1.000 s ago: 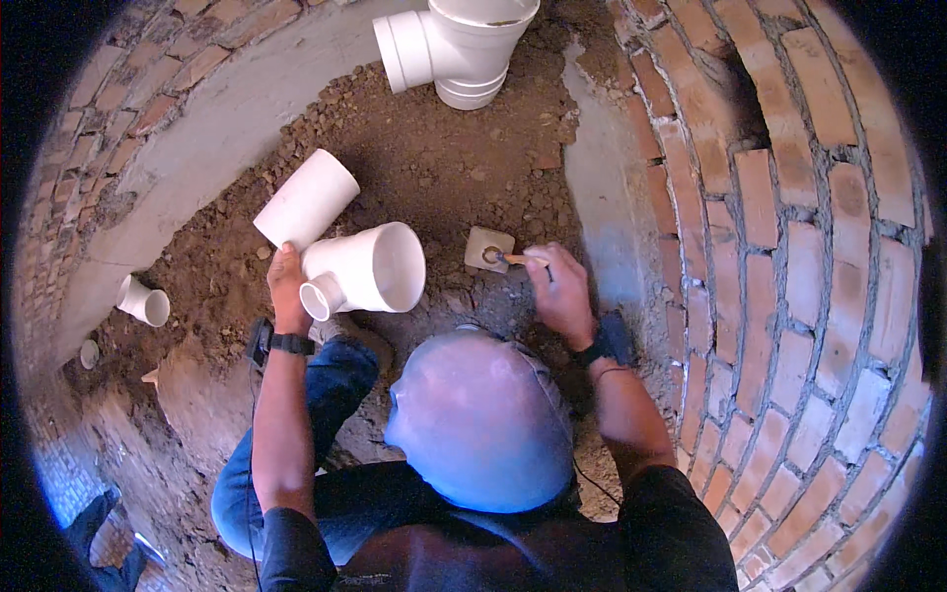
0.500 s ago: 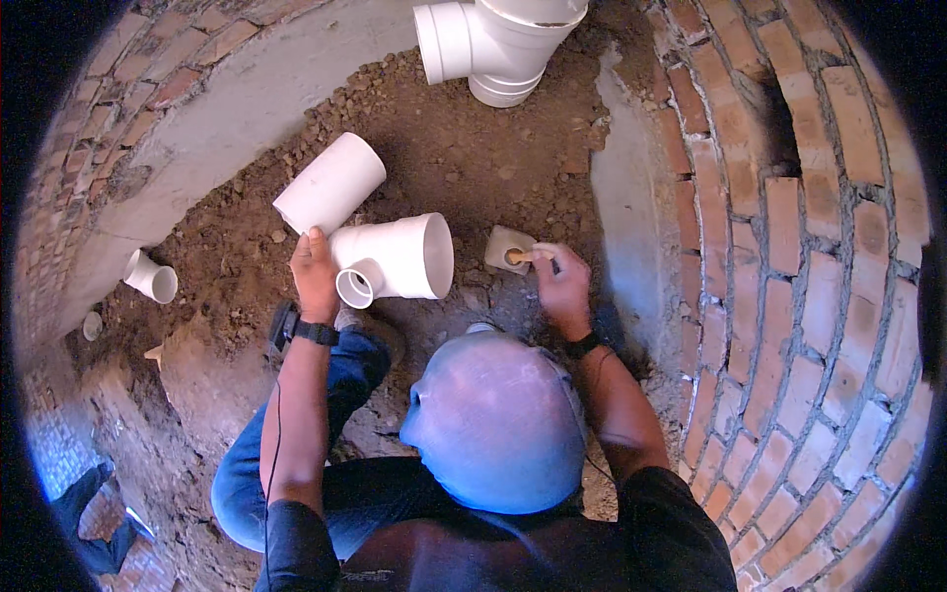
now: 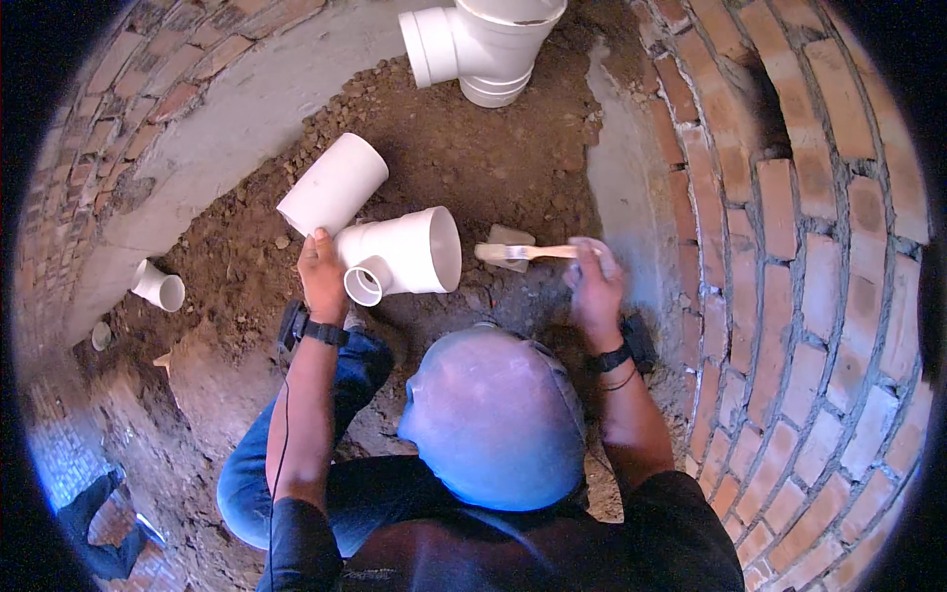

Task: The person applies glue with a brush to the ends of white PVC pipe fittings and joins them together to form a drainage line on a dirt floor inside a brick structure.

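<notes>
My left hand [image 3: 324, 276] grips the left end of a white plastic pipe tee [image 3: 404, 254]. The tee lies sideways, its wide mouth to the right and a small side outlet toward me. A short white pipe piece [image 3: 335, 185] lies tilted just beyond my left fingers; whether it touches the tee I cannot tell. In my right hand [image 3: 597, 286] is a paintbrush [image 3: 538, 253], held level by its wooden handle with the pale bristles pointing left toward the tee. Under the brush sits a small pale square container [image 3: 511, 237], partly hidden by it.
A large white branched pipe fitting [image 3: 483, 49] stands at the far side. A small white elbow [image 3: 158, 286] lies on the soil at left. Brick walls [image 3: 779, 212] curve up on the right and left, with grey cement strips [image 3: 621, 187] along the dirt.
The brush has come up out of the square container and now lies level above it. My right hand has moved a little right and nearer to me. My left hand stays on the tee.
</notes>
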The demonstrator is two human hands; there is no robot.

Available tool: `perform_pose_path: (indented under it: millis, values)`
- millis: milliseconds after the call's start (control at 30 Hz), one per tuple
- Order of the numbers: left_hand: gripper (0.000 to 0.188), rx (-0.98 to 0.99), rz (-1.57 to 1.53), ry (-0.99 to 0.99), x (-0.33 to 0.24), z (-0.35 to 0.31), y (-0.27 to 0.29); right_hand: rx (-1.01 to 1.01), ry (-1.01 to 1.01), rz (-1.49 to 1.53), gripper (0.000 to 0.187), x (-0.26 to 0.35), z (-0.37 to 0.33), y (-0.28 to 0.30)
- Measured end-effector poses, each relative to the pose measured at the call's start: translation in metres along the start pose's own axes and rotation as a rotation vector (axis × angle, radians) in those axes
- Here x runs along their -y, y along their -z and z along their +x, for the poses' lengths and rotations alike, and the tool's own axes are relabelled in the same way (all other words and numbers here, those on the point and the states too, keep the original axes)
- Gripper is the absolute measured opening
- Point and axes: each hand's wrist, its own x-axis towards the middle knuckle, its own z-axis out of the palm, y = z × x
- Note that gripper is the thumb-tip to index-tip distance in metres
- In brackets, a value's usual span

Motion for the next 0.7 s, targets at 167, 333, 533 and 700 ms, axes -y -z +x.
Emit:
perform_pose_path:
  millis: [167, 333, 533, 700]
  values:
    - [0.043, 0.03, 0.09, -0.017, -0.027, -0.005, -0.005, 0.205, 0.355, -0.322, 0.017, 0.022, 0.0, -0.056]
    - [0.042, -0.064, -0.042, -0.032, -0.034, -0.005, -0.01, 0.338, 0.501, -0.501, 0.019, 0.031, -0.007, -0.064]
    - [0.042, -0.08, 0.173, -0.097, -0.028, -0.005, -0.004, 0.467, -0.124, -0.303, 0.022, 0.026, 0.006, -0.051]
    - [0.042, -0.045, 0.069, 0.022, -0.02, -0.012, -0.011, 0.535, -0.294, 0.411, 0.027, 0.017, 0.01, -0.057]
